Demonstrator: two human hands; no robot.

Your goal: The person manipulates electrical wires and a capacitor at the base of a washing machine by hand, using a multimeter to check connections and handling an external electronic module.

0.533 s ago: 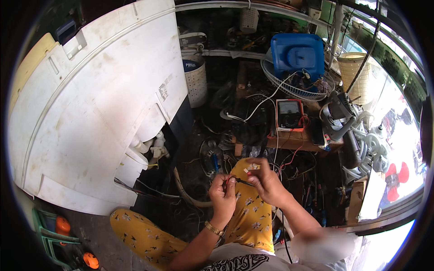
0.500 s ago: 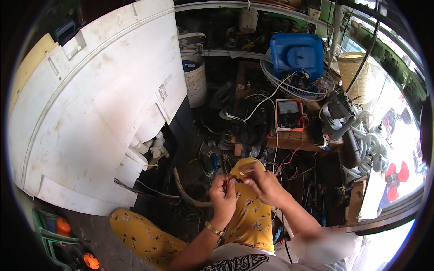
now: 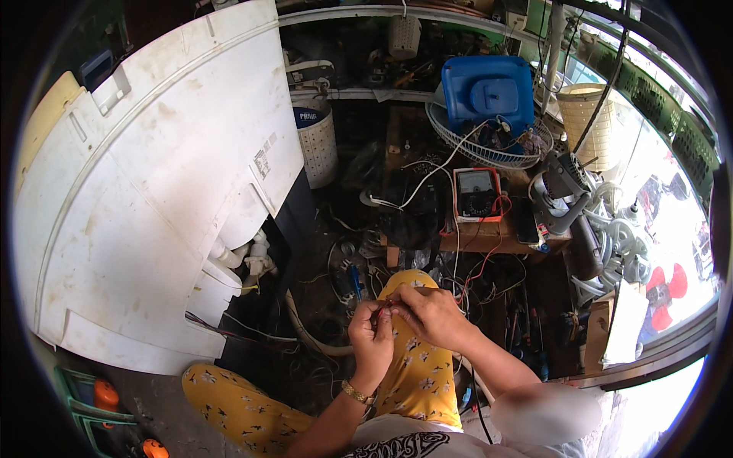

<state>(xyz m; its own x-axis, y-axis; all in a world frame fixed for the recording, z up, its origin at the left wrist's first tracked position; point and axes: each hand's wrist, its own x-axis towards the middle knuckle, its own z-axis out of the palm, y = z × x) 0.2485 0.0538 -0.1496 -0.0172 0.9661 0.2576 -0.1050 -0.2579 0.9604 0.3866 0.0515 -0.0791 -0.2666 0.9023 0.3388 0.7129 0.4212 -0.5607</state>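
Above my right knee, in yellow flowered trousers (image 3: pixel 416 359), my two hands meet fingertip to fingertip. My left hand (image 3: pixel 371 336), with a gold watch (image 3: pixel 356 392) on its wrist, is closed in a pinch. Against it, my right hand (image 3: pixel 435 314) pinches too, its fingers bent over the same spot. A small red and dark piece (image 3: pixel 384 308) shows between the fingertips; its kind is too small and covered to make out. Beyond the hands, an analog multimeter (image 3: pixel 477 195) with red leads lies on a wooden bench (image 3: pixel 504 239).
A large white appliance casing (image 3: pixel 175 175) stands close on the left, with pipes and wires at its opening. Loose cables, a blue-handled tool (image 3: pixel 355 282) and a hose (image 3: pixel 305 332) lie ahead. A wire basket (image 3: pixel 489 156) with a blue tub and a motor (image 3: pixel 561 191) sit farther right.
My right hand has moved left and closed in against my left fingertips. A small white piece seen at its fingers earlier is now hidden. The whole view has shifted slightly.
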